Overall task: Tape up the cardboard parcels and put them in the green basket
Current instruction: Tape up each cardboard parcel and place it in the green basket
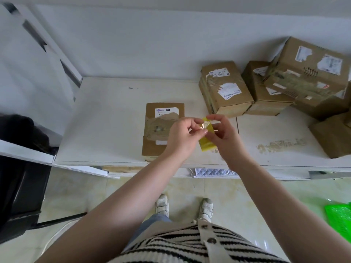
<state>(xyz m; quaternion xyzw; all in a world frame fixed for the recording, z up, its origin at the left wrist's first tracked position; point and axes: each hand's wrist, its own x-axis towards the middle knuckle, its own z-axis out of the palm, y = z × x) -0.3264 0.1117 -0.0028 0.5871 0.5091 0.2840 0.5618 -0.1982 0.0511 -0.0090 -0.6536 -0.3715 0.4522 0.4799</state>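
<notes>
A flat cardboard parcel (159, 128) with a white label and old tape lies on the white table (106, 118), right in front of me. Just above its right edge, my left hand (185, 136) and my right hand (223, 132) both pinch a strip of yellow tape (207, 141). The strip's top end is curled between my fingertips and the rest hangs down. Part of the green basket (340, 219) shows on the floor at the lower right.
Several more cardboard parcels (225, 90) are piled at the table's back right, against the wall. Tape residue (281, 145) marks the table on the right. A black bin (20, 186) stands on the left beside the table.
</notes>
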